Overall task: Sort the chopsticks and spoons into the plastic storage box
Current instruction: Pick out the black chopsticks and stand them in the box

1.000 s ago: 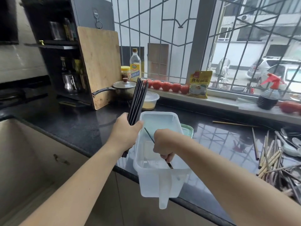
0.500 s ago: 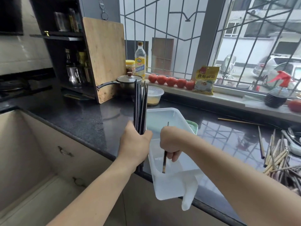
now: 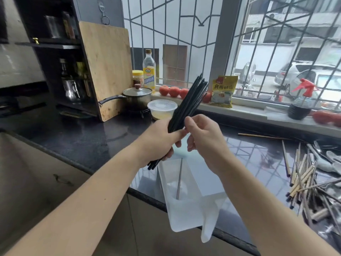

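Left hand (image 3: 158, 143) grips the black chopsticks (image 3: 186, 108) in a bundle above the box (image 3: 186, 209), tips fanned so the right hand (image 3: 201, 137), fingers loosely open at the bundle, can likely pick one; one chopstick (image 3: 179, 179) lies in the box

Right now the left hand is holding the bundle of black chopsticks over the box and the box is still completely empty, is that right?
Not quite. The left hand does grip the black chopsticks above the plastic storage box, but the box is not empty: the head view shows one chopstick already standing inside it.
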The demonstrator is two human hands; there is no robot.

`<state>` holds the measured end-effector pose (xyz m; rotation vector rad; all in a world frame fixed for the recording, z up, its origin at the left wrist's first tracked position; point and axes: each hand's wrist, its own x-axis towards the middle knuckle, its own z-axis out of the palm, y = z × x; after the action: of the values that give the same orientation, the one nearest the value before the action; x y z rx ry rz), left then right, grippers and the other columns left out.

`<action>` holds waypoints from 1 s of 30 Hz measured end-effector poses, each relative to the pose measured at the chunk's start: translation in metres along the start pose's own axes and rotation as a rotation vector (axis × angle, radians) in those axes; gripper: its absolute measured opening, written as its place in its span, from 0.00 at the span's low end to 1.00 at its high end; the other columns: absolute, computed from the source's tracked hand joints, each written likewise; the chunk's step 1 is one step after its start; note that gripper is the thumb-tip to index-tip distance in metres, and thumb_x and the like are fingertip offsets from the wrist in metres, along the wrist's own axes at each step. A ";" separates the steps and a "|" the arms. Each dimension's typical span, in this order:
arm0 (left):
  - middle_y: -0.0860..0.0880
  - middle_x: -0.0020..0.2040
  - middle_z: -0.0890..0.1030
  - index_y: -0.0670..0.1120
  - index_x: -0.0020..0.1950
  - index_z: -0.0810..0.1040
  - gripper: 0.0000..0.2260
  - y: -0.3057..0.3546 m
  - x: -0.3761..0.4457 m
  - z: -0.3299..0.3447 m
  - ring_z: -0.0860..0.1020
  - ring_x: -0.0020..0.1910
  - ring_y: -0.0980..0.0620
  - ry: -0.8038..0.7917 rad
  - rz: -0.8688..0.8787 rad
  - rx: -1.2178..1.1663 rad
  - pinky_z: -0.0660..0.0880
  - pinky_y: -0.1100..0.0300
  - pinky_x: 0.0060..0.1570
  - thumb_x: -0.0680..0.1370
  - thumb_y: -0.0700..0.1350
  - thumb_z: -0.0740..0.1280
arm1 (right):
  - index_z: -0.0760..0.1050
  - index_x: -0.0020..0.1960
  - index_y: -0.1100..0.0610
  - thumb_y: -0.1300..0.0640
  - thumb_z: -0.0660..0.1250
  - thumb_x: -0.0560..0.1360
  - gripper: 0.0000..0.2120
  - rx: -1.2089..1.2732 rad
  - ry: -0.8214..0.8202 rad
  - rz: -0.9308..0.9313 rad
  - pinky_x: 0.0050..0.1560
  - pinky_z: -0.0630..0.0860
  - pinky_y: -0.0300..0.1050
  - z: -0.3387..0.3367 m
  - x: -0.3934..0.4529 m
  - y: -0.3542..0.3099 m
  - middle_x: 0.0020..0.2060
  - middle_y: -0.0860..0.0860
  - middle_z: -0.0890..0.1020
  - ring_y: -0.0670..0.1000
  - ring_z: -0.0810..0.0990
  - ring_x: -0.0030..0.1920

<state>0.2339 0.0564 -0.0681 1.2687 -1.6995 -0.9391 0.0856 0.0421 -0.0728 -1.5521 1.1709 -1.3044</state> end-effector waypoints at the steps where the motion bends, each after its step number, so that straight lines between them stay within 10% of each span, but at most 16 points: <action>1: 0.45 0.40 0.80 0.44 0.54 0.77 0.08 0.000 0.000 0.001 0.73 0.24 0.49 -0.001 -0.003 -0.014 0.69 0.57 0.24 0.84 0.49 0.66 | 0.74 0.52 0.60 0.55 0.65 0.82 0.07 0.005 0.024 0.006 0.29 0.75 0.44 -0.001 0.003 0.002 0.37 0.56 0.82 0.49 0.75 0.26; 9: 0.38 0.45 0.84 0.47 0.56 0.78 0.05 -0.004 -0.007 0.005 0.78 0.27 0.44 0.062 0.006 -0.145 0.72 0.57 0.24 0.85 0.47 0.65 | 0.79 0.50 0.63 0.58 0.64 0.83 0.10 0.065 -0.108 0.060 0.39 0.77 0.48 -0.003 0.008 0.006 0.37 0.53 0.82 0.51 0.79 0.35; 18: 0.42 0.39 0.79 0.44 0.57 0.72 0.05 -0.009 -0.007 0.003 0.81 0.29 0.45 0.265 -0.139 -0.225 0.74 0.57 0.26 0.85 0.44 0.62 | 0.74 0.45 0.63 0.57 0.59 0.82 0.12 -0.183 0.324 -0.107 0.24 0.77 0.48 -0.014 -0.011 -0.017 0.34 0.59 0.82 0.51 0.79 0.25; 23: 0.42 0.37 0.76 0.42 0.59 0.71 0.06 -0.009 -0.007 0.010 0.82 0.27 0.46 0.308 -0.144 -0.228 0.75 0.59 0.26 0.85 0.43 0.61 | 0.72 0.43 0.54 0.52 0.54 0.79 0.12 -0.318 0.565 -0.205 0.40 0.76 0.61 -0.041 -0.002 -0.037 0.35 0.55 0.79 0.63 0.79 0.39; 30: 0.42 0.37 0.74 0.41 0.52 0.72 0.05 -0.006 -0.010 0.015 0.79 0.26 0.49 0.285 -0.235 -0.382 0.76 0.59 0.26 0.84 0.42 0.62 | 0.71 0.35 0.63 0.63 0.56 0.80 0.16 -0.956 -0.355 0.353 0.26 0.76 0.39 0.000 -0.011 0.000 0.17 0.52 0.76 0.52 0.77 0.21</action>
<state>0.2245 0.0665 -0.0815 1.2851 -1.1064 -1.0988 0.0853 0.0523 -0.0761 -1.9647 1.8398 -0.1716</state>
